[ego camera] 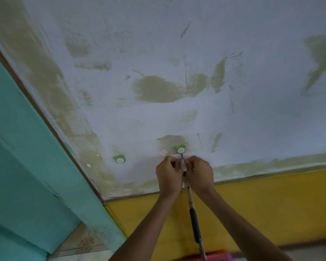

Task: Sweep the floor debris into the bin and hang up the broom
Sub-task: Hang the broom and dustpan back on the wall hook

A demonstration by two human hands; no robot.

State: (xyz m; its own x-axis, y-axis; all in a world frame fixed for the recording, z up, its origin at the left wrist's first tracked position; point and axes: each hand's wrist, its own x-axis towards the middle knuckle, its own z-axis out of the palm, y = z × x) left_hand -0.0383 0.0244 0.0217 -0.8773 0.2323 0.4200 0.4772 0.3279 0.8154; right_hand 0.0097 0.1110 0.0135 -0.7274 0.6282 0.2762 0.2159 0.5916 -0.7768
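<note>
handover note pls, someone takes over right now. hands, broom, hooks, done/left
Left hand and right hand: both pinched on the top end of the broom handle, just under the right wall hook.
Left wall hook: nothing on it.
Broom head, bin and debris: out of view, so sweeping can't be confirmed.
Whether the loop is seated on the hook is unclear.
Left: check the loop is on, let go gently, see that it hangs.
</note>
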